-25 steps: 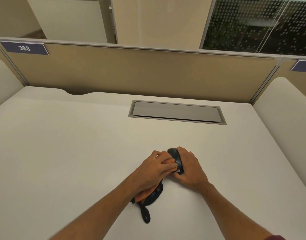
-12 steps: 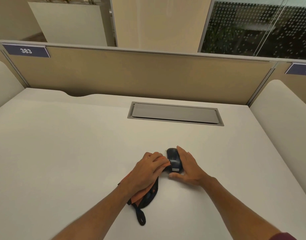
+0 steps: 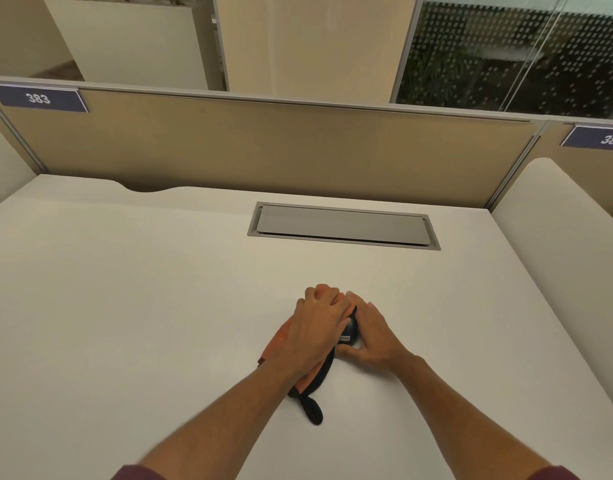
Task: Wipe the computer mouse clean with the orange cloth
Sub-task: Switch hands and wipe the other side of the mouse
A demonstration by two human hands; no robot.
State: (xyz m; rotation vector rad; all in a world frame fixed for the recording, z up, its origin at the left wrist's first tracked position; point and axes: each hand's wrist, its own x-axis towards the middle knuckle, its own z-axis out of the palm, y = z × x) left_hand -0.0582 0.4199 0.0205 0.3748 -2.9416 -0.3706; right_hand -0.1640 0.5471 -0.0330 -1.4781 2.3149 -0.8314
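A dark computer mouse (image 3: pixel 350 330) lies on the white desk (image 3: pixel 125 306), mostly covered by my hands. My left hand (image 3: pixel 317 327) presses the orange cloth (image 3: pixel 275 344) over the mouse's top and front. The cloth has a dark edge and a black strap (image 3: pixel 312 408) trailing toward me. My right hand (image 3: pixel 374 332) holds the mouse from its right side, with the thumb at its rear. Only the mouse's rear end with a small white label shows.
A grey cable hatch (image 3: pixel 343 226) is set into the desk behind the hands. A beige partition (image 3: pixel 280 150) with number plates 383 (image 3: pixel 38 98) and 384 (image 3: pixel 611 138) closes the far edge. White side panels (image 3: pixel 557 244) flank the desk.
My left hand has slid forward with the cloth over the mouse, covering more of it than before. My right hand has stayed on the mouse's right side.
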